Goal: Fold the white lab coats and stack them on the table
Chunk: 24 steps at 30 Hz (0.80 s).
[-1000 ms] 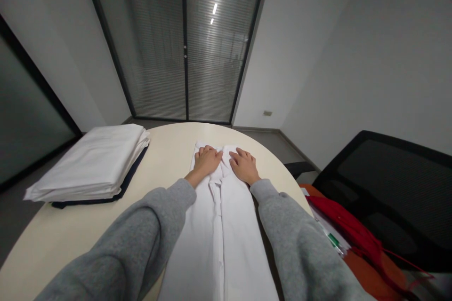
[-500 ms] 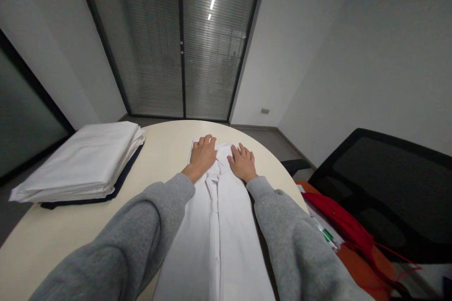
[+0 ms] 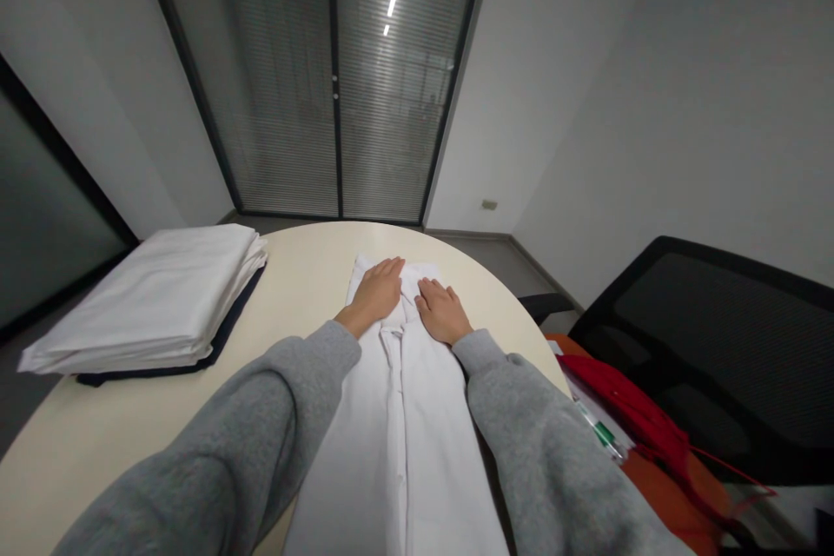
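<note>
A long white garment [image 3: 365, 452], with a front placket down its middle and what looks like a collar at the far end, is spread lengthwise on the round table [image 3: 306, 265]. My left hand [image 3: 379, 288] lies on the far left part of the cloth, palm down and fingers stretched out. Just across the collar, my right hand [image 3: 443, 311] rests on the right side in the same way. Both are open and press on the fabric without gripping it. The garment's near end runs out of the picture.
A stack of folded white cloth [image 3: 149, 295], with a dark layer [image 3: 225, 339] under it, sits at the table's left. On the right stands a black mesh chair [image 3: 704, 347] with a red cloth item [image 3: 625, 400] on its orange seat.
My right hand has slid slightly inward and nearer to me, its fingers now closer together. The left hand's fingers have also drawn together and point more to the right.
</note>
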Each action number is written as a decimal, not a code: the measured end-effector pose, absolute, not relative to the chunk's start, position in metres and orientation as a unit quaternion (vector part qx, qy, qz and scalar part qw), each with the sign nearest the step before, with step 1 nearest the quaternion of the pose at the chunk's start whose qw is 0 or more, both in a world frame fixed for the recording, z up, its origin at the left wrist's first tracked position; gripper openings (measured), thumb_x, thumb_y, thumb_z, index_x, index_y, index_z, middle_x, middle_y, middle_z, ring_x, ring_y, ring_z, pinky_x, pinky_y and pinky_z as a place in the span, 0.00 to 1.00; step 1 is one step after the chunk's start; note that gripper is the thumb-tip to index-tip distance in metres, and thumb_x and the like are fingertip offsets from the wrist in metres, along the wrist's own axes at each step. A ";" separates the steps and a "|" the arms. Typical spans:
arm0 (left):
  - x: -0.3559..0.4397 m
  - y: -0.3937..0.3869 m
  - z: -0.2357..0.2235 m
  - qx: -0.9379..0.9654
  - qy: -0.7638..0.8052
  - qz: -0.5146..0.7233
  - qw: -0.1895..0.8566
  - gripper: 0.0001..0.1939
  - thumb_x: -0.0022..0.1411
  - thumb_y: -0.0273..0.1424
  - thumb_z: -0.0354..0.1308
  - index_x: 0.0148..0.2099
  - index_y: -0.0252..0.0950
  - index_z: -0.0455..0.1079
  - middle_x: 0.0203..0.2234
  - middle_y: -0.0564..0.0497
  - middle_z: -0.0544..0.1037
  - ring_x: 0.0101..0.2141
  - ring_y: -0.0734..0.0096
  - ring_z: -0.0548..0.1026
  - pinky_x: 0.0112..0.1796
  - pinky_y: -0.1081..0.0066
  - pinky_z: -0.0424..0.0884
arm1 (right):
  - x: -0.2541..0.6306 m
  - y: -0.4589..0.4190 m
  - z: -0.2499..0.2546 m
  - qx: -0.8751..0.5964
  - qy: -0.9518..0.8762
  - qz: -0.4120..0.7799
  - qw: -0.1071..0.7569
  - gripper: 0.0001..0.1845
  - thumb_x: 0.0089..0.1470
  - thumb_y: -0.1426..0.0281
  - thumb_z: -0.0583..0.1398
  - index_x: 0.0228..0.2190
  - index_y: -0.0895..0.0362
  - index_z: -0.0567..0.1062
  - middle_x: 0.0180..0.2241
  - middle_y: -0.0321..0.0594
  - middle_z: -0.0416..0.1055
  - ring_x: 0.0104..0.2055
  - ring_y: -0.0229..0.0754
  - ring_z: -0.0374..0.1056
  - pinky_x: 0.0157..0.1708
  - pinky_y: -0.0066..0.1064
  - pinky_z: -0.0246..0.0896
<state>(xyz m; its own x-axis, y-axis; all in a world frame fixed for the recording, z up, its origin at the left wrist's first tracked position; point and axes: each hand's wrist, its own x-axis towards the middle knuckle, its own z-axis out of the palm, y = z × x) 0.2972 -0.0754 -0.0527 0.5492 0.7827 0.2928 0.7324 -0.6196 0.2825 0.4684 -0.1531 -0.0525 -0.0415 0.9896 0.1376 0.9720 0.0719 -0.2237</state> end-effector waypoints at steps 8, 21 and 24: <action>0.293 -0.085 -0.041 0.891 0.375 0.253 0.031 0.26 0.76 0.37 0.43 0.73 0.46 0.57 0.73 0.51 0.57 0.72 0.58 0.52 0.68 0.52 0.49 | 0.470 -0.152 -0.057 -0.691 -0.712 0.047 0.115 0.30 0.72 0.60 0.44 0.69 0.56 0.59 0.73 0.47 0.50 0.75 0.52 0.45 0.71 0.57 0.35; 0.281 -0.052 -0.041 0.809 0.517 0.267 0.082 0.28 0.75 0.42 0.40 0.73 0.45 0.56 0.73 0.50 0.58 0.70 0.57 0.56 0.67 0.51 0.52 | 0.496 -0.125 -0.054 -0.776 -0.584 0.042 0.233 0.34 0.61 0.58 0.56 0.65 0.58 0.66 0.63 0.53 0.68 0.64 0.59 0.62 0.64 0.51 0.54; 0.260 -0.032 -0.040 0.728 0.632 0.247 0.103 0.34 0.69 0.48 0.48 0.71 0.38 0.58 0.69 0.38 0.65 0.67 0.45 0.61 0.62 0.46 0.60 | 0.504 -0.110 -0.051 -0.790 -0.561 0.072 0.237 0.39 0.57 0.54 0.60 0.66 0.57 0.65 0.59 0.52 0.72 0.64 0.63 0.60 0.63 0.58 0.50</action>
